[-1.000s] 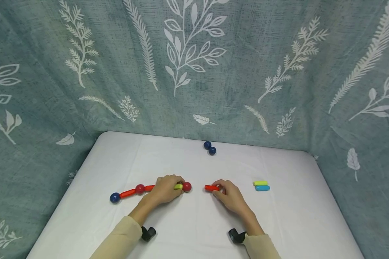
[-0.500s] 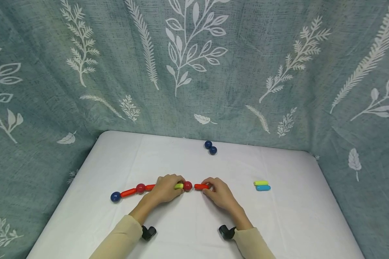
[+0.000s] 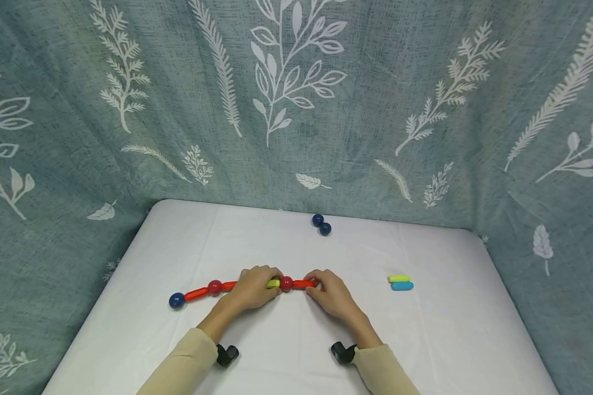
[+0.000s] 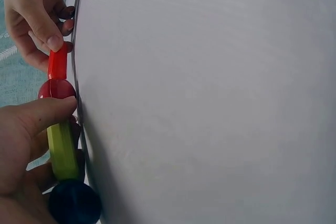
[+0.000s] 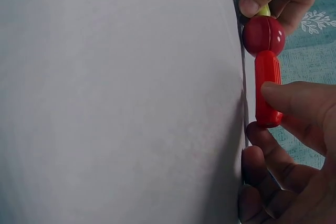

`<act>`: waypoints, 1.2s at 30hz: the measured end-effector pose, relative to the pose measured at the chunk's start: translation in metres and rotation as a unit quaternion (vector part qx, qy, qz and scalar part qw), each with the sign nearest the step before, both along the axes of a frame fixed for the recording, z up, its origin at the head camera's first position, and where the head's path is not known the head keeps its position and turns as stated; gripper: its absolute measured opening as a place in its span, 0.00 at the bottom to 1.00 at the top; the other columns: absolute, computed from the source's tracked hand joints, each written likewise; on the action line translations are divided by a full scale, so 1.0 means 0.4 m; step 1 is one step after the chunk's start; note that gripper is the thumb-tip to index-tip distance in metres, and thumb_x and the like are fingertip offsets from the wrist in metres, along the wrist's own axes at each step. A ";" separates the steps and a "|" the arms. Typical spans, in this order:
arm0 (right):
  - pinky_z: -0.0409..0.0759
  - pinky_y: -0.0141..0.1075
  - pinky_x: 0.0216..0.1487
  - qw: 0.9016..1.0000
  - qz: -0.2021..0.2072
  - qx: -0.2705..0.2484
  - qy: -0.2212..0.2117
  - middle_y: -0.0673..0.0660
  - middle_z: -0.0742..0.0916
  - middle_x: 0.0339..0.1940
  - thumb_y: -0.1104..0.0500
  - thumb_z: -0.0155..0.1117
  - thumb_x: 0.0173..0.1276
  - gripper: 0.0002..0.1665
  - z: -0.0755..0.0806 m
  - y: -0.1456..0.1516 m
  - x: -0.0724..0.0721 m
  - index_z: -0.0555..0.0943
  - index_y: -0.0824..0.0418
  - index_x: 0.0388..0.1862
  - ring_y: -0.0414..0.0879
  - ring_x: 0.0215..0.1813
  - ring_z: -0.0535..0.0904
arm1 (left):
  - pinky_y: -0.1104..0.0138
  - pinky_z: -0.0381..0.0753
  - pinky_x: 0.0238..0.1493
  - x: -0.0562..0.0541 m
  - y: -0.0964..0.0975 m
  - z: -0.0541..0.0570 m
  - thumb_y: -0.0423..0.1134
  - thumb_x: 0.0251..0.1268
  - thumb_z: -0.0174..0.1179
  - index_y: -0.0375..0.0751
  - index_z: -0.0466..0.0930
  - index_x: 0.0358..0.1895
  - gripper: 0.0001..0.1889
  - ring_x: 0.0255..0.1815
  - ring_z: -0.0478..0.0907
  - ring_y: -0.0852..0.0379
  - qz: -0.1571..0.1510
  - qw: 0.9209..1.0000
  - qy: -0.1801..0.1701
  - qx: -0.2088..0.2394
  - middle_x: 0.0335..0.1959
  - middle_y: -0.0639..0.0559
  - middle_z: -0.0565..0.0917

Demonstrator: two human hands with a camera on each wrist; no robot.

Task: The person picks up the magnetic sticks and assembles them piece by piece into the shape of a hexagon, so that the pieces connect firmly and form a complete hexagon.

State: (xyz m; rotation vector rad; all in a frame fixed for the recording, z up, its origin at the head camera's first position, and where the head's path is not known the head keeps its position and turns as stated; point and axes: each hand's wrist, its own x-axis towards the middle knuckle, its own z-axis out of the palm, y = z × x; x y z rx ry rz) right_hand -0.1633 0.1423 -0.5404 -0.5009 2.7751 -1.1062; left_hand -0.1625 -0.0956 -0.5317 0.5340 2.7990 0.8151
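A chain of balls and rods lies on the white table. Its left end is a blue ball [image 3: 177, 300], followed by a red rod, a red ball [image 3: 214, 287] and another red rod [image 3: 229, 286]. My left hand [image 3: 253, 286] covers the chain's middle, pinching a yellow-green rod [image 4: 63, 150] between a dark blue ball [image 4: 75, 202] and a second red ball [image 5: 264, 35]. From the right, my right hand [image 3: 332, 294] pinches a red rod [image 5: 268, 88] between thumb and fingers. That rod's near end touches the second red ball, in line with the chain.
Two dark blue balls [image 3: 321, 225] sit together near the table's back edge. To the right lie a yellow-green rod [image 3: 398, 278] and a blue rod [image 3: 402, 286], side by side. A patterned green curtain [image 3: 296, 109] hangs behind the table.
My right hand has moved left with its red rod, closing the gap until the rod meets the second red ball. My left hand has stayed in place on the chain.
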 end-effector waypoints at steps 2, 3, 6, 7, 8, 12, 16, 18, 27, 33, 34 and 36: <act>0.68 0.36 0.30 1.000 0.000 0.002 0.000 0.49 0.77 0.31 0.61 0.71 0.66 0.11 0.000 -0.001 0.000 0.85 0.52 0.47 0.43 0.29 0.70 | 0.50 0.69 0.49 0.001 0.001 0.001 0.48 0.62 0.70 0.47 0.83 0.54 0.19 0.44 0.75 0.55 -0.003 1.000 0.006 -0.007 0.43 0.57 0.83; 0.68 0.36 0.29 1.000 0.000 0.002 -0.001 0.49 0.77 0.31 0.61 0.71 0.66 0.11 0.000 -0.001 0.000 0.85 0.52 0.47 0.43 0.29 0.69 | 0.50 0.69 0.48 0.001 0.003 0.002 0.50 0.62 0.70 0.47 0.83 0.54 0.20 0.44 0.75 0.55 -0.005 1.000 0.009 -0.011 0.43 0.57 0.82; 0.67 0.36 0.29 1.000 0.003 -0.001 0.000 0.49 0.77 0.31 0.61 0.71 0.66 0.11 0.000 -0.007 0.003 0.85 0.52 0.47 0.43 0.28 0.69 | 0.51 0.70 0.46 0.001 0.009 0.007 0.54 0.60 0.70 0.48 0.82 0.55 0.23 0.44 0.76 0.55 -0.016 0.999 0.020 -0.023 0.42 0.57 0.81; 0.67 0.36 0.29 1.000 0.007 -0.004 0.002 0.49 0.77 0.31 0.61 0.71 0.66 0.11 0.000 -0.009 0.003 0.85 0.53 0.47 0.43 0.28 0.69 | 0.52 0.71 0.46 0.000 0.012 0.008 0.54 0.60 0.71 0.48 0.81 0.55 0.24 0.44 0.76 0.56 -0.019 0.999 0.024 -0.025 0.43 0.56 0.81; 0.67 0.36 0.29 1.000 0.011 -0.008 0.005 0.49 0.77 0.31 0.61 0.71 0.66 0.11 0.000 -0.012 0.004 0.85 0.53 0.47 0.43 0.28 0.69 | 0.53 0.71 0.45 -0.001 0.015 0.010 0.54 0.60 0.70 0.48 0.81 0.55 0.24 0.44 0.76 0.56 -0.024 0.999 0.027 -0.025 0.43 0.56 0.81; 0.69 0.35 0.29 0.999 0.031 -0.016 0.013 0.49 0.78 0.33 0.61 0.70 0.67 0.13 0.001 -0.031 0.009 0.84 0.56 0.50 0.42 0.28 0.70 | 0.57 0.73 0.41 -0.004 0.027 0.008 0.53 0.62 0.69 0.48 0.82 0.54 0.21 0.41 0.75 0.57 -0.033 0.999 0.034 -0.025 0.43 0.55 0.80; 0.71 0.34 0.30 0.999 0.034 -0.015 0.018 0.49 0.79 0.35 0.61 0.69 0.68 0.15 0.003 -0.045 0.013 0.82 0.58 0.53 0.41 0.28 0.70 | 0.61 0.72 0.38 -0.006 0.033 0.003 0.51 0.64 0.69 0.49 0.83 0.49 0.15 0.38 0.71 0.58 -0.034 0.999 0.038 -0.020 0.41 0.56 0.78; 0.71 0.34 0.30 0.999 0.029 -0.013 0.016 0.49 0.80 0.36 0.61 0.69 0.67 0.16 0.004 -0.046 0.015 0.81 0.58 0.54 0.41 0.28 0.70 | 0.62 0.71 0.37 -0.005 0.034 0.001 0.50 0.64 0.68 0.50 0.83 0.48 0.13 0.38 0.71 0.58 -0.035 0.999 0.037 -0.014 0.40 0.56 0.78; 0.71 0.34 0.29 0.999 0.025 -0.034 -0.017 0.50 0.82 0.38 0.61 0.69 0.69 0.15 0.016 -0.020 0.000 0.81 0.57 0.54 0.41 0.28 0.71 | 0.62 0.70 0.37 -0.002 0.032 0.007 0.48 0.66 0.68 0.47 0.83 0.48 0.13 0.37 0.69 0.57 -0.039 0.999 0.030 0.000 0.38 0.57 0.76; 0.73 0.36 0.33 0.997 -0.019 -0.071 -0.019 0.50 0.83 0.38 0.61 0.67 0.70 0.14 0.020 0.010 -0.052 0.82 0.58 0.54 0.43 0.32 0.74 | 0.62 0.71 0.38 -0.003 0.032 0.006 0.48 0.66 0.68 0.48 0.84 0.47 0.12 0.37 0.70 0.57 -0.038 0.999 0.017 0.004 0.38 0.57 0.77; 0.74 0.36 0.34 0.996 -0.035 -0.079 -0.014 0.51 0.83 0.38 0.61 0.68 0.70 0.14 0.018 0.015 -0.067 0.82 0.58 0.54 0.43 0.33 0.76 | 0.62 0.71 0.39 -0.004 0.032 0.006 0.48 0.66 0.67 0.48 0.84 0.47 0.12 0.37 0.70 0.57 -0.037 0.999 0.015 0.004 0.38 0.56 0.77; 0.75 0.37 0.35 0.992 -0.075 -0.097 -0.008 0.53 0.83 0.39 0.60 0.68 0.70 0.15 0.012 0.024 -0.100 0.82 0.59 0.54 0.45 0.35 0.78 | 0.61 0.72 0.40 -0.005 0.031 0.008 0.48 0.66 0.67 0.48 0.84 0.47 0.12 0.38 0.71 0.56 -0.036 0.999 0.014 0.004 0.39 0.56 0.77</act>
